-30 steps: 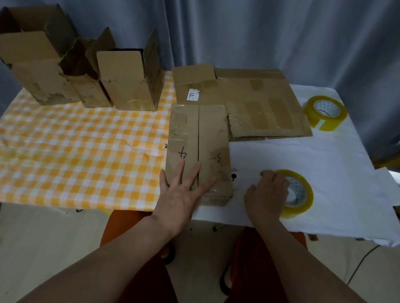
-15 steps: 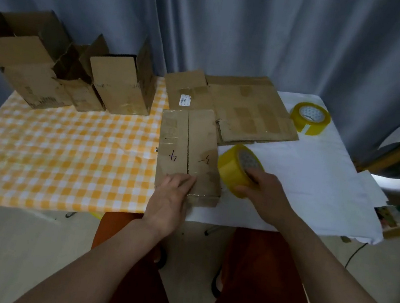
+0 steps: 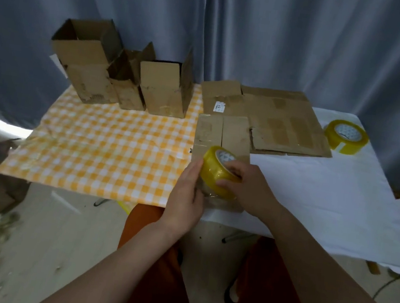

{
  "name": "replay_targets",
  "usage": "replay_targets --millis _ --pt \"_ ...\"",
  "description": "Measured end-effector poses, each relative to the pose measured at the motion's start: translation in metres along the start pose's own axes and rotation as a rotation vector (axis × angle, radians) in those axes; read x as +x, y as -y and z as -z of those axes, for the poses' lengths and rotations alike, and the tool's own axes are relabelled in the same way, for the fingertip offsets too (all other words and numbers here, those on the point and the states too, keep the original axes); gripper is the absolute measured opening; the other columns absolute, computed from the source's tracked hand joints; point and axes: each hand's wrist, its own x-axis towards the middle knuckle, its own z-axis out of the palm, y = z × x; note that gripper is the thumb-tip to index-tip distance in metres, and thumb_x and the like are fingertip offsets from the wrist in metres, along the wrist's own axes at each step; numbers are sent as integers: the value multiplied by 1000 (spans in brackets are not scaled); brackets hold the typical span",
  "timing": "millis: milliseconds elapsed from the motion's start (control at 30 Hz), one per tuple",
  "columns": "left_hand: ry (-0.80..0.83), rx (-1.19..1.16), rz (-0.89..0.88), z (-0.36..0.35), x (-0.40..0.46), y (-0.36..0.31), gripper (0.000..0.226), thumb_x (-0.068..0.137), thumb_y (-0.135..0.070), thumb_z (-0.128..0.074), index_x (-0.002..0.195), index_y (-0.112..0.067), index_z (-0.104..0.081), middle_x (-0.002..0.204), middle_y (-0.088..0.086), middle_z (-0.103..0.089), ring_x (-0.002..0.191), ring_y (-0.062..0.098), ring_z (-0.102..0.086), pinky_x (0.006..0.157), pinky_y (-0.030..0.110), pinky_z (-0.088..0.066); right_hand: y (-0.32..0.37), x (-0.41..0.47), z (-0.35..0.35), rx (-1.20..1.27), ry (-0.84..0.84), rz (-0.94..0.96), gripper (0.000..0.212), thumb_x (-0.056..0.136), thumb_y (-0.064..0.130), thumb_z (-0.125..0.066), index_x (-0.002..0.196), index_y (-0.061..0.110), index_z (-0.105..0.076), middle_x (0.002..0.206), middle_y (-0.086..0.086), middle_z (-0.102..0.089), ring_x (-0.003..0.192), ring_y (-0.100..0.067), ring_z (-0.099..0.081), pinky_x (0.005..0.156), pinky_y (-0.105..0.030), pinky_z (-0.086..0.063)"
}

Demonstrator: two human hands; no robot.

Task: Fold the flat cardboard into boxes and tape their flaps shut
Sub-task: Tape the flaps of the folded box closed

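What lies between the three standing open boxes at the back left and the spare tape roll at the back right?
In the head view, the flattened cardboard stack lies between the open boxes and the spare tape roll.

Almost no writing can be read here. A small white paper label (image 3: 219, 106) is stuck on the flat brown cardboard sheet (image 3: 283, 119) at about 12 o'clock on the desk; it has dark print, too small and blurred to read. No other text, number or brand is legible.
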Motion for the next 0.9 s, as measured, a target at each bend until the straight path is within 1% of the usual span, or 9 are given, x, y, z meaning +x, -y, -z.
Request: replay_targets --millis 67,167,400,467,567,633,733,833,900 --pt "-45 29 19 -5 -8 -3 64 89 13 -43 147 -11 -30 150 -3 -30 141 5 -24 115 15 -20 3 3 -5 4 4 13 33 80 16 -72 111 10 -64 102 -5 -62 89 -12 -55 71 -17 -45" --pt "-150 26 17 -13 -20 -8 53 91 11 -48 142 -2 -39 148 8 -37 139 14 -32 115 22 -27 6 3 -10 -8 21 35 31 81 14 -71 110 6 -65 106 -9 -65 94 -18 -58 80 -29 -49" --pt "-400 -50 169 -8 -1 -5 13 86 -5 -68 99 -7 -69 101 4 -66 93 9 -61 82 14 -49 -1 1 -20 -75 -13 32 37 82 20 -70 117 12 -62 112 0 -59 99 -10 -50 82 -22 -40" --pt "-413 -34 149 -6 2 -5 6 87 -4 -66 89 -9 -68 91 2 -65 83 9 -61 74 17 -49 -3 0 -20 -100 -24 50 41 80 22 -72 118 12 -61 116 -1 -59 102 -11 -49 83 -22 -38" --pt "-471 -97 231 -1 8 -3 20 93 -8 -58 82 -24 -56 79 -1 -65 72 7 -62 64 15 -48 -18 -5 -18 -355 44 150 49 73 32 -78 118 18 -62 125 -1 -56 117 -18 -44 99 -29 -31" --pt "-437 -113 245 0 11 -2 20 95 -10 -55 82 -25 -52 78 0 -65 71 8 -63 61 14 -48 -27 -10 -23 -521 82 191 44 75 39 -74 114 22 -64 124 3 -55 123 -17 -40 112 -36 -16" --pt "-422 -67 217 -3 5 -1 9 96 -7 -53 102 -11 -56 96 -1 -61 84 6 -58 70 15 -47 -29 -13 -30 -401 -13 238 26 79 34 -71 100 18 -67 110 2 -64 116 -16 -46 112 -33 0" --pt "-451 -82 302 -6 -9 11 29 96 0 -47 124 -5 -53 117 -2 -53 108 8 -53 88 14 -45 -23 -6 -29 -284 -45 184 29 79 31 -72 104 18 -68 109 5 -62 104 2 -33 110 -35 -9" --pt "-356 -140 356 -8 -18 15 30 96 -1 -48 123 -11 -59 115 -5 -58 106 3 -57 86 7 -43 -23 -3 -26 -212 -57 153 31 78 30 -73 106 17 -68 105 8 -57 88 13 -22 107 -37 -16"
